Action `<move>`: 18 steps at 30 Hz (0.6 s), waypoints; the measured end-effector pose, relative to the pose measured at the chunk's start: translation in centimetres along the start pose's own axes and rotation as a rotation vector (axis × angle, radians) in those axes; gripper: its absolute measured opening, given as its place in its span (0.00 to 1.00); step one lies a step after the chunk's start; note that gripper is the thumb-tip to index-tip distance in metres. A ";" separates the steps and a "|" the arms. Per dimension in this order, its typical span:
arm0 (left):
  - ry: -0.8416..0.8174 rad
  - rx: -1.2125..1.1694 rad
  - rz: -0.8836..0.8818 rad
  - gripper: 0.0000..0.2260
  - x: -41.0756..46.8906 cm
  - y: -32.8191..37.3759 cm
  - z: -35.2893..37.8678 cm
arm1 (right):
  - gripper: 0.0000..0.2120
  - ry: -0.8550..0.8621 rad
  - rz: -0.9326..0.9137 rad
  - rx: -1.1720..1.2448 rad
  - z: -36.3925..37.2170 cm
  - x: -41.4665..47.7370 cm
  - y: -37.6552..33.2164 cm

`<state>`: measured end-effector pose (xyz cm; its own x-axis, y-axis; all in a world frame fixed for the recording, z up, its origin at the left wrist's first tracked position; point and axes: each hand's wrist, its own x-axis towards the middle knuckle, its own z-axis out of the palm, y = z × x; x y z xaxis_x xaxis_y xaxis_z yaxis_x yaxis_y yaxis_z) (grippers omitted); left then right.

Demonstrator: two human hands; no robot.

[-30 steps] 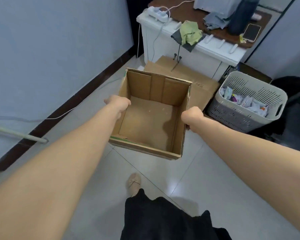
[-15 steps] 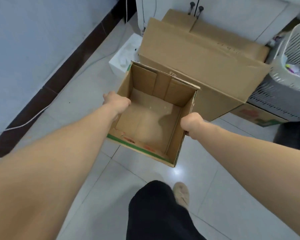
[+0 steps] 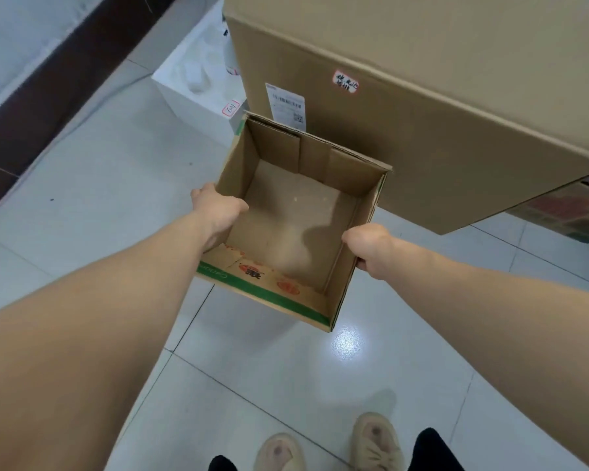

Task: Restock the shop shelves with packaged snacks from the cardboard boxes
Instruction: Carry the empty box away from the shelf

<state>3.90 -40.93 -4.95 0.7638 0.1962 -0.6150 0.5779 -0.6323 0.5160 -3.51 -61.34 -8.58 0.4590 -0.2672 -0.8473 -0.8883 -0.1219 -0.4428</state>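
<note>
Under the open cardboard box [image 3: 296, 226] lie glossy pale floor tiles [image 3: 286, 385].

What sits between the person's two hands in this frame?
In the head view, an empty open cardboard box: left hand and right hand each grip an opposite wall.

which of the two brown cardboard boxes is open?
The small green-striped box gripped by the left hand and right hand: top open, inside bare. The large box behind it is closed, with labels on its side.

Big carton [image 3: 422, 137] blocks fwd; white box [image 3: 198, 86] front-L; floor [image 3: 92, 185] L free.
</note>
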 end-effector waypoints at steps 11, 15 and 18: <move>-0.082 -0.023 0.059 0.30 0.9 2.4 0.9 | 0.20 0.010 -0.002 -0.060 -1.2 -2.1 -1.4; -0.130 0.067 0.142 0.27 -3.7 6.4 -0.7 | 0.30 0.084 -0.109 -0.058 -2.6 -7.0 -3.8; -0.164 0.148 0.236 0.25 -8.5 10.9 -2.8 | 0.31 0.075 -0.242 -0.085 -5.1 -12.8 -6.0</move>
<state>4.54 -47.43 7.54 0.8082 -0.0850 -0.5828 0.3331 -0.7501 0.5713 -4.14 -62.04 6.43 0.6583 -0.2905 -0.6944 -0.7526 -0.2696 -0.6008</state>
